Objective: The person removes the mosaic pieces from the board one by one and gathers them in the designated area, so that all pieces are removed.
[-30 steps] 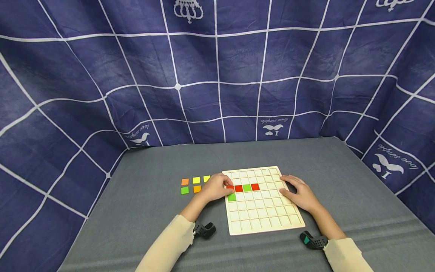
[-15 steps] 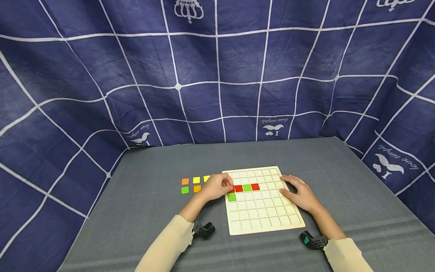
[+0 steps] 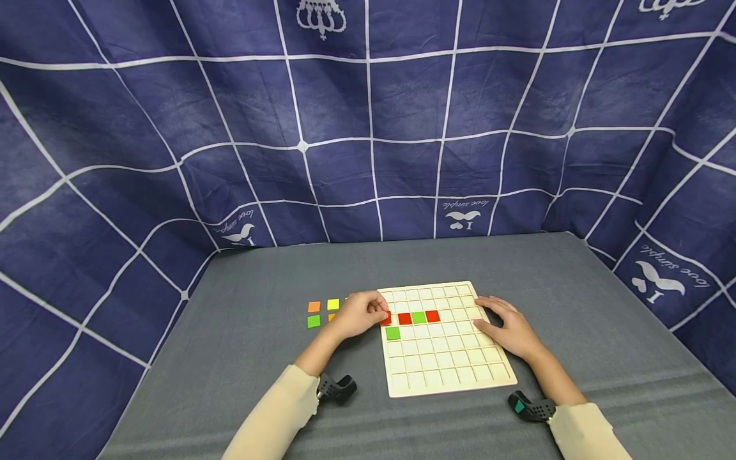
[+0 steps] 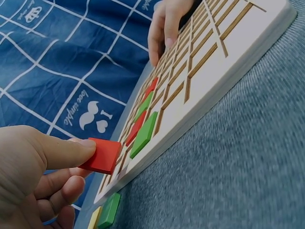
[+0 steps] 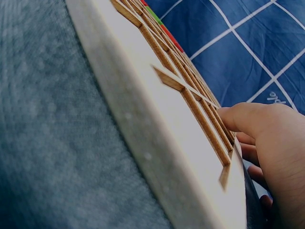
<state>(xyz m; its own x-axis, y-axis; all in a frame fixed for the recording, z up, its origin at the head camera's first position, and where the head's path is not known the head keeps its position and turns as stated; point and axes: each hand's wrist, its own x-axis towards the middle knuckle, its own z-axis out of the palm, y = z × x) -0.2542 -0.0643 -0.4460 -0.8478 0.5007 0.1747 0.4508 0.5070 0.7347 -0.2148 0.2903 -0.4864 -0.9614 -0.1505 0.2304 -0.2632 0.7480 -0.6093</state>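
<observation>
My left hand [image 3: 359, 313] pinches a red square tile [image 4: 104, 156] between thumb and fingers at the left edge of the pale wooden grid board [image 3: 448, 367]. In the left wrist view the tile is tilted and raised off the board. On the board a red tile [image 3: 405, 319], a green tile [image 3: 418, 317] and another red tile [image 3: 432, 316] lie in one row. One more green tile [image 3: 393, 333] sits in the leftmost column, a row nearer. My right hand [image 3: 508, 329] rests on the board's right edge, thumb and fingers extended over the rim.
Left of the board, loose tiles lie on the grey cloth [image 3: 259, 358]: an orange tile [image 3: 314, 306], a yellow tile [image 3: 333, 304], a green tile [image 3: 313, 321] and others partly hidden by my left hand. A blue checked curtain [image 3: 402, 166] stands behind the table.
My left hand has drawn slightly left, taking the red tile out of the row's leftmost cell. The right hand and board have stayed in place.
</observation>
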